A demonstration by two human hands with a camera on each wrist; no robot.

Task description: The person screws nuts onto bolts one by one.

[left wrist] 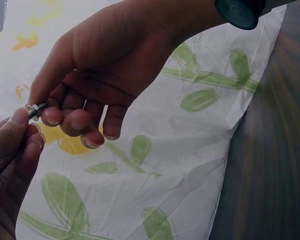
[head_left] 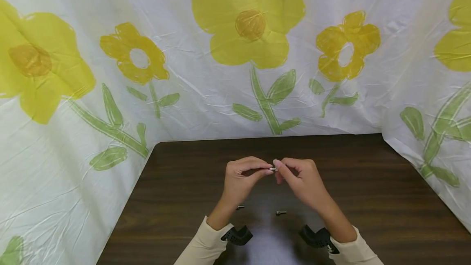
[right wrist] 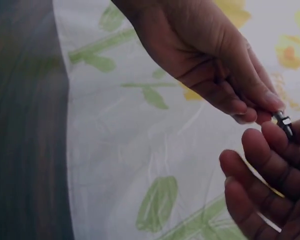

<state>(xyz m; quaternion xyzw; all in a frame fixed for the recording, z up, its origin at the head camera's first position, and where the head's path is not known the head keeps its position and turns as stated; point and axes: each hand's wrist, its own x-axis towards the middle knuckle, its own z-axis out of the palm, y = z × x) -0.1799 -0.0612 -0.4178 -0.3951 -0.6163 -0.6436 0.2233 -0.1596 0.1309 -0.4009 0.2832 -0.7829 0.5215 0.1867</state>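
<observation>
Over the table, a small metal bolt with a nut on it [head_left: 273, 169] is held between my two hands, fingertip to fingertip. My left hand [head_left: 241, 177] pinches one end between thumb and fingers. Thumb and forefinger of my right hand [head_left: 301, 181] pinch the other end, while its remaining fingers curl loosely below, as the left wrist view shows. The nut [right wrist: 286, 121] shows in the gap between the fingertips; the bolt's ends are mostly covered by them. On the table under the hands lie a second bolt [head_left: 281, 212] and a small screw-like piece [head_left: 241, 207] near the left wrist.
A dark wood-grain table [head_left: 176, 199] spreads beneath the hands. White cloth with yellow flowers [head_left: 206, 105] hangs along its back and both sides. Black wrist-worn devices [head_left: 237, 236] sit at both cuffs, under the forearms.
</observation>
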